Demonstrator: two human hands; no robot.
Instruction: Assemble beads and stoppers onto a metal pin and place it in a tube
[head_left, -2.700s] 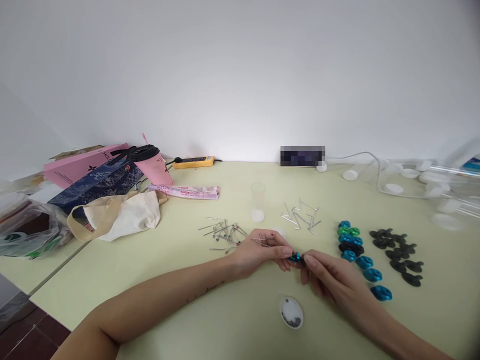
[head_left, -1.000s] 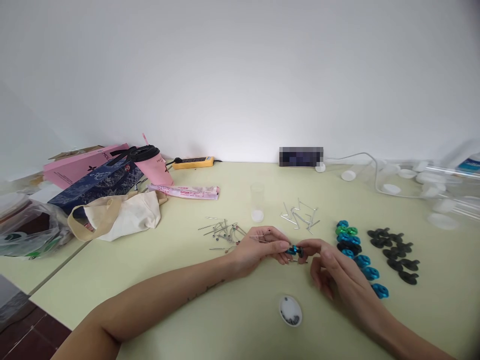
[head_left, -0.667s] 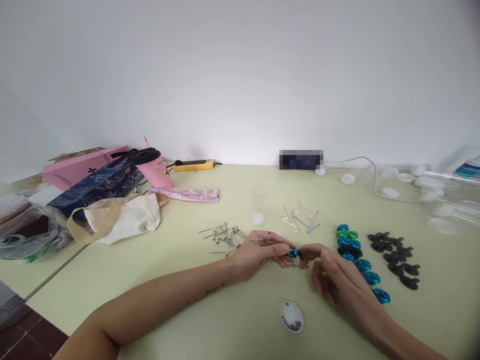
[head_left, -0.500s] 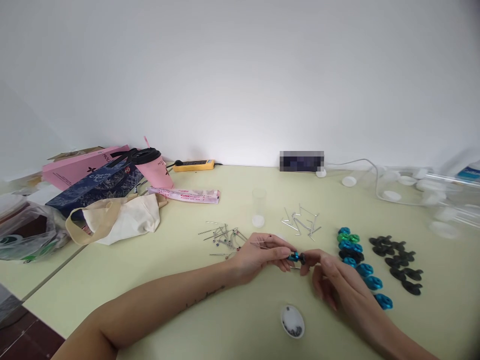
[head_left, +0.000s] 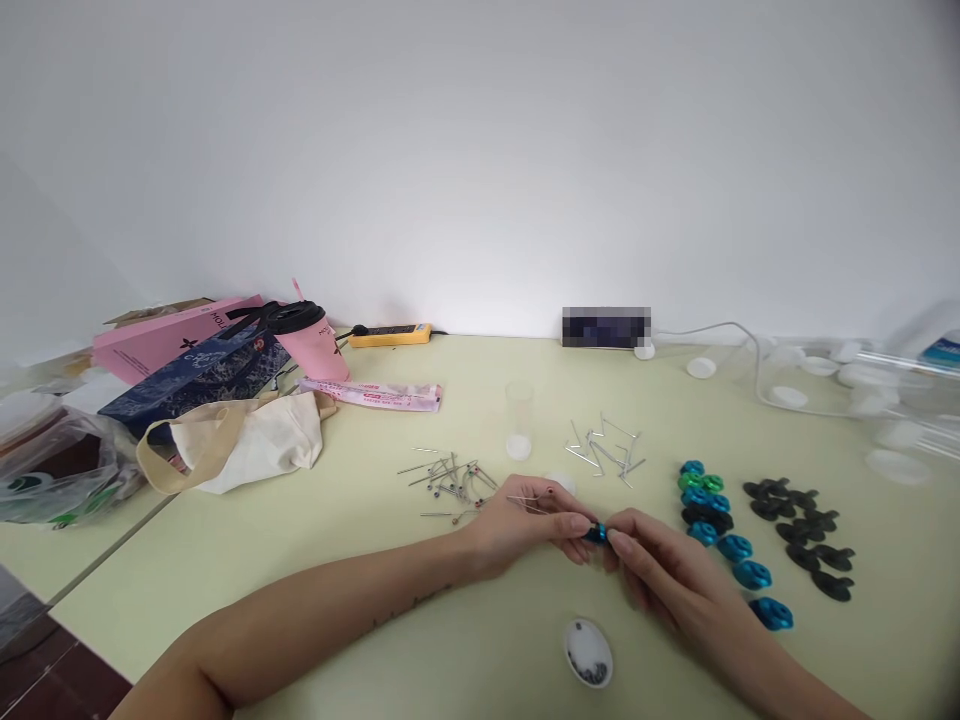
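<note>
Between my two hands is a small blue metal part (head_left: 597,533). My left hand (head_left: 529,522) pinches its left side between thumb and fingers, and a thin metal rod (head_left: 529,503) sticks out across the same hand. The fingertips of my right hand (head_left: 656,560) close on the part's right end and cover it. Below the hands lies a small white dish (head_left: 589,653) with tiny dark pieces in it. Blue parts (head_left: 752,574), a green one and a black one form a column to the right, beside several black wing-shaped pieces (head_left: 814,530).
Thin rods with coloured beads (head_left: 450,480) lie left of my hands. Bent silver rods (head_left: 604,450) and a clear cup (head_left: 519,420) are behind them. At the left stand a pink cup (head_left: 315,350) and a cloth bag (head_left: 255,440). Clear containers (head_left: 892,400) fill the far right.
My right fingers have closed in on the end of the blue part, hiding the black piece that showed there. The view has shifted slightly.
</note>
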